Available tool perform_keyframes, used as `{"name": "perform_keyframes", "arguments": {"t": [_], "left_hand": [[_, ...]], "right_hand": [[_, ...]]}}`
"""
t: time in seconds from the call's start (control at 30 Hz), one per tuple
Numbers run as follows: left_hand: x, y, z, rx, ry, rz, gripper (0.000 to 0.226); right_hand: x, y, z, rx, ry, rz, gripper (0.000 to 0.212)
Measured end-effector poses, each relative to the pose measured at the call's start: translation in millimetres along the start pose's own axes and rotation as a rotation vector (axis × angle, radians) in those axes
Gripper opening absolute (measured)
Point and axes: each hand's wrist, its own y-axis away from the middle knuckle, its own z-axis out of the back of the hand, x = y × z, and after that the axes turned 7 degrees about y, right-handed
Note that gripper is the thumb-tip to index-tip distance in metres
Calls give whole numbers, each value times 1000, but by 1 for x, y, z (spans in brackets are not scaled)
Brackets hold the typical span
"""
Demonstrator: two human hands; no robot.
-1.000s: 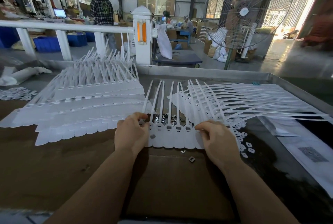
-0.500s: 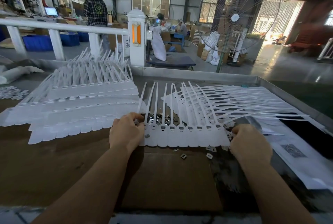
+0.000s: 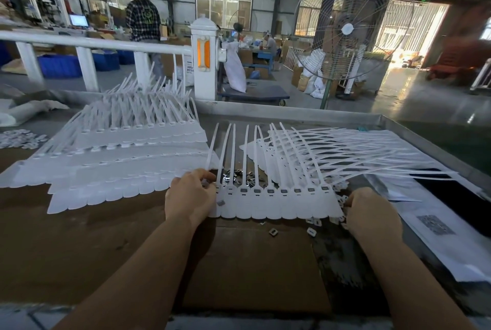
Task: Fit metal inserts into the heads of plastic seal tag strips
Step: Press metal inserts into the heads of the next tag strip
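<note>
A joined row of white plastic seal tag strips (image 3: 276,204) lies flat in front of me, tails pointing away. Most heads show a small dark metal insert (image 3: 283,191). My left hand (image 3: 190,196) curls over the row's left end, fingertips pinching the leftmost strip near its head, with a small grey insert (image 3: 220,203) by its thumb. My right hand (image 3: 372,212) sits at the row's right end with fingers curled down among loose white pieces; what it holds is hidden. Loose metal inserts (image 3: 240,176) lie heaped behind the row.
Stacked strip rows (image 3: 111,167) cover the left of the brown table (image 3: 79,244). A fanned pile of strips (image 3: 345,154) lies at right, over printed plastic bags (image 3: 451,236). A few stray inserts (image 3: 272,232) sit near the front. Metal tray rim (image 3: 292,114) and a standing fan (image 3: 348,26) lie beyond.
My right hand slid from the middle of the row to its right end, uncovering the heads with inserts. My left hand stayed at the left end.
</note>
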Motion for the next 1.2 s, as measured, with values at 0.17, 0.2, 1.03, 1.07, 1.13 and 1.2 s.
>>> {"name": "perform_keyframes", "arguments": {"t": [0.17,0.2,1.03,1.07,1.13,1.2], "left_hand": [[0,-1,1,7,6,-6,19],[0,-1,1,6,8,-5,19],[-1,2,2,1,30,11,14],[-1,2,2,-1,31,16,14],[-2,3,3,-6,36,27,15],[-2,3,3,-4,39,29,15]], "right_hand": [[2,-3,3,-20,-77,20,23],[4,-3,4,-67,-112,24,23],[113,24,-21,-183,-642,518,13],[113,24,-23,-190,-644,526,16],[113,23,-25,-192,-628,550,22],[113,22,-27,-200,-599,575,21]]}}
